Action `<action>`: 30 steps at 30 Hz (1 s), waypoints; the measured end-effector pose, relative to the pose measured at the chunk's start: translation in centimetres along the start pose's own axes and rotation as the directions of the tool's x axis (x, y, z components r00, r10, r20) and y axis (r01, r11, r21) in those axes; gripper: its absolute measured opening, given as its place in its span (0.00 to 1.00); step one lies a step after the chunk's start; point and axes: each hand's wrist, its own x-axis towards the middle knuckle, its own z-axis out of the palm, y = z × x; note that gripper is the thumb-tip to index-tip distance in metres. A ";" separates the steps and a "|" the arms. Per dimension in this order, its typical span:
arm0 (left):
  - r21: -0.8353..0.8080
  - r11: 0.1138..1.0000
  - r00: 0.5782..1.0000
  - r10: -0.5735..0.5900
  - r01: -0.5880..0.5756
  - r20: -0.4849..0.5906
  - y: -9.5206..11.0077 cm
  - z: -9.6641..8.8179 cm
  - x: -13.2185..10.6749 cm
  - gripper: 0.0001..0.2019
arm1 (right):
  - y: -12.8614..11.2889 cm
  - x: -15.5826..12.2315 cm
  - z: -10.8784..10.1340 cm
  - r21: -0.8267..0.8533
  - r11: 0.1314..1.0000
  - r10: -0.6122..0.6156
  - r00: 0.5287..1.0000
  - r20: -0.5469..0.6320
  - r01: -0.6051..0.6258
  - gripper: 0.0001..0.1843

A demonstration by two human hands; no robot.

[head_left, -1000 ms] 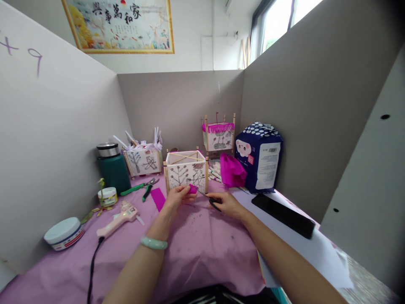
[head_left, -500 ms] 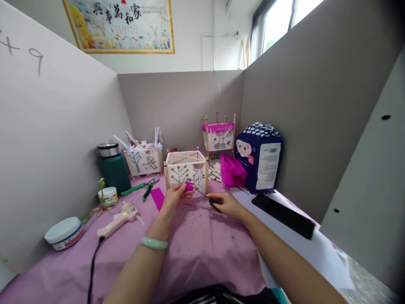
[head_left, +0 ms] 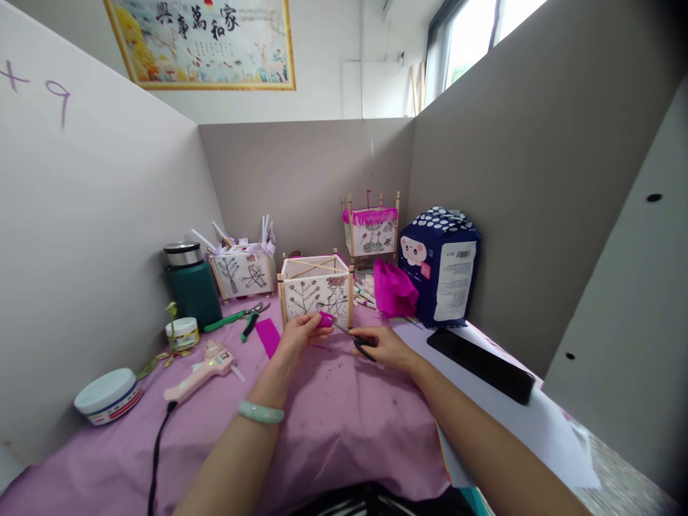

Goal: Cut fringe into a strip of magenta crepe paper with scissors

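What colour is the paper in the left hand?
The paper in the left hand is bright magenta, best seen in the head view.

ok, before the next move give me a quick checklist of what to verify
1. Left hand has a grip on the magenta paper piece: ok.
2. Right hand has a grip on the scissors: ok.
3. Scissor blades clear of the left hand: cannot tell, too small.
4. Glue gun apart from both hands: ok.
5. Green-handled shears with handles together: not ok, spread.
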 end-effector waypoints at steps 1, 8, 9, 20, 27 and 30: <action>0.002 1.000 1.000 0.000 0.000 -0.002 0.0 0.0 0.0 0.04 | 0.0 0.0 0.0 0.003 1.000 0.001 1.000 0.000 -0.001 0.25; 0.004 1.000 1.000 -0.004 0.004 0.011 0.0 0.1 -0.2 0.04 | 0.3 0.0 0.1 0.028 1.000 0.008 1.000 0.016 -0.009 0.25; 0.002 1.000 1.000 -0.002 0.002 0.009 0.0 0.1 -0.2 0.04 | 0.4 0.0 0.1 0.025 1.000 0.011 1.000 0.014 -0.011 0.25; -0.006 1.000 1.000 0.010 -0.010 0.006 -0.2 -0.1 0.1 0.04 | 0.3 0.1 0.0 0.026 1.000 0.006 1.000 0.003 -0.006 0.25; 0.005 1.000 1.000 0.000 0.000 0.006 0.0 0.0 0.0 0.05 | 0.4 0.3 0.0 0.050 0.999 0.019 1.000 0.000 -0.019 0.24; 0.000 1.000 1.000 0.001 -0.001 -0.002 0.1 0.1 -0.1 0.04 | 0.3 0.2 0.0 0.045 0.999 0.018 1.000 -0.005 -0.018 0.23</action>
